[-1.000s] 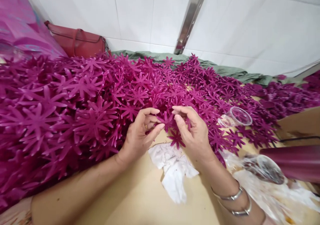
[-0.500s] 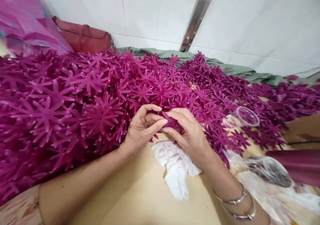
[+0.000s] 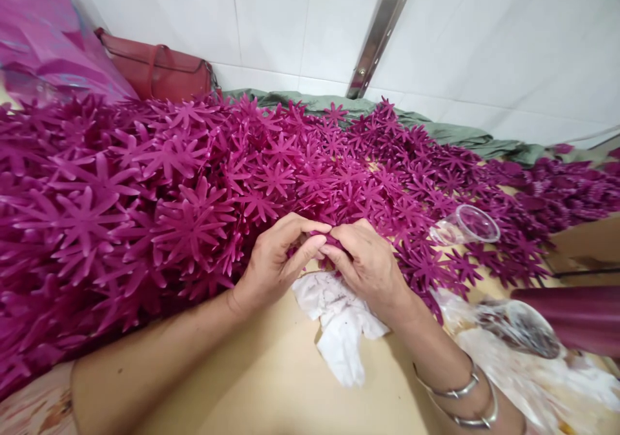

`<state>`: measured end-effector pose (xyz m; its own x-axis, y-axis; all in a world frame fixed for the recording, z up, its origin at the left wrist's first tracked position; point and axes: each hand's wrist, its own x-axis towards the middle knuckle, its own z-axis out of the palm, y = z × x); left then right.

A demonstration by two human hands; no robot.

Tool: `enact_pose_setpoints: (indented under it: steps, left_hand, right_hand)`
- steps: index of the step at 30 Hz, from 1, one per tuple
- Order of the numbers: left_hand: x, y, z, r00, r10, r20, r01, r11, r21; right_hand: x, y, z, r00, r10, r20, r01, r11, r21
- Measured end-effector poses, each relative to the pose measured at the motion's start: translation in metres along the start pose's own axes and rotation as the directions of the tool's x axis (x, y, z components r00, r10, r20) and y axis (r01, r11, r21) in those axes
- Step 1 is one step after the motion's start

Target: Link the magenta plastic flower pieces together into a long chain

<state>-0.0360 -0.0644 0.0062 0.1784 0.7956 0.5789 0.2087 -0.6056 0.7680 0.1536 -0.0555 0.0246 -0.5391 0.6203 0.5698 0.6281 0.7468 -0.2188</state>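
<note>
My left hand [image 3: 283,254] and my right hand [image 3: 365,261] meet in the middle of the view, thumbs and forefingers pinched on a small magenta petal piece [image 3: 329,236]. Most of that piece is hidden by the fingers. Right behind the hands spreads a deep heap of magenta star-shaped artificial petals [image 3: 194,222], with long narrow lobes. Below my right hand lies a crumpled white tissue [image 3: 341,338] with dark specks, on the pale tabletop [image 3: 252,383].
A clear plastic cup [image 3: 467,225] lies tipped on the petals at right. Plastic bags [image 3: 523,332] with dark contents sit at lower right, near a maroon object [image 3: 576,319]. A red handbag [image 3: 155,67] stands at the back left, by a pink bag [image 3: 53,35]. White tiles [image 3: 465,48] close off the back.
My fingers have closed in from a looser hold, so less of the magenta piece shows. Both hands have come nearer together; the heap stays the same.
</note>
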Motion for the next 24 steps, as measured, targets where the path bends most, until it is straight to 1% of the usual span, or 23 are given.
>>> enact_pose_setpoints:
  steps: [2, 3, 5, 7, 8, 10, 12, 15, 16, 18, 21, 23, 24]
  left_hand:
    - [0.0, 0.003, -0.001, 0.999, -0.034, 0.004, 0.034, 0.999, 0.003]
    - [0.0, 0.005, -0.001, 0.997, -0.076, 0.006, 0.076, 0.997, -0.021]
    - [-0.001, 0.008, -0.001, 0.983, -0.185, 0.019, 0.186, 0.976, -0.117]
    - [0.0, 0.012, -0.001, 0.956, -0.288, 0.06, 0.293, 0.922, -0.252]
    - [0.0, 0.013, 0.0, 0.939, -0.33, 0.092, 0.342, 0.886, -0.312]
    - [0.001, 0.016, -0.001, 0.907, -0.39, 0.161, 0.421, 0.815, -0.397]
    - [0.003, 0.016, -0.002, 0.88, -0.416, 0.23, 0.475, 0.764, -0.437]
    - [0.006, 0.014, -0.005, 0.853, -0.422, 0.308, 0.521, 0.729, -0.443]
    - [0.007, 0.013, -0.005, 0.841, -0.433, 0.324, 0.539, 0.721, -0.435]
    - [0.008, 0.011, -0.005, 0.835, -0.436, 0.336, 0.547, 0.724, -0.42]
    - [0.01, 0.012, -0.003, 0.855, -0.428, 0.294, 0.516, 0.764, -0.388]
    - [0.011, 0.014, -0.001, 0.856, -0.448, 0.256, 0.514, 0.781, -0.353]
    - [0.01, 0.015, 0.001, 0.854, -0.462, 0.24, 0.52, 0.783, -0.341]
  right_hand:
    - [-0.001, -0.001, 0.002, 0.999, 0.002, -0.039, -0.002, 1.0, 0.007]
    - [-0.002, -0.001, 0.003, 0.998, 0.016, -0.06, -0.015, 1.0, 0.021]
    - [-0.003, -0.002, 0.005, 0.991, 0.081, -0.104, -0.074, 0.995, 0.071]
    - [-0.004, -0.002, 0.006, 0.979, 0.158, -0.132, -0.143, 0.983, 0.114]
    - [-0.004, -0.002, 0.005, 0.975, 0.176, -0.137, -0.159, 0.979, 0.127]
    - [-0.004, -0.001, 0.004, 0.978, 0.161, -0.131, -0.143, 0.98, 0.14]
    - [-0.004, 0.0, 0.002, 0.988, 0.106, -0.116, -0.088, 0.985, 0.15]
    - [-0.004, 0.0, 0.001, 0.992, 0.038, -0.123, -0.017, 0.986, 0.164]
    - [-0.005, 0.0, 0.002, 0.991, 0.028, -0.129, -0.006, 0.986, 0.167]
    - [-0.005, 0.0, 0.004, 0.988, 0.024, -0.15, 0.006, 0.981, 0.196]
    - [-0.003, -0.003, 0.008, 0.985, 0.101, -0.138, -0.058, 0.957, 0.283]
    - [0.0, -0.007, 0.01, 0.983, 0.135, -0.122, -0.088, 0.94, 0.33]
    - [0.001, -0.009, 0.011, 0.982, 0.134, -0.134, -0.08, 0.934, 0.347]
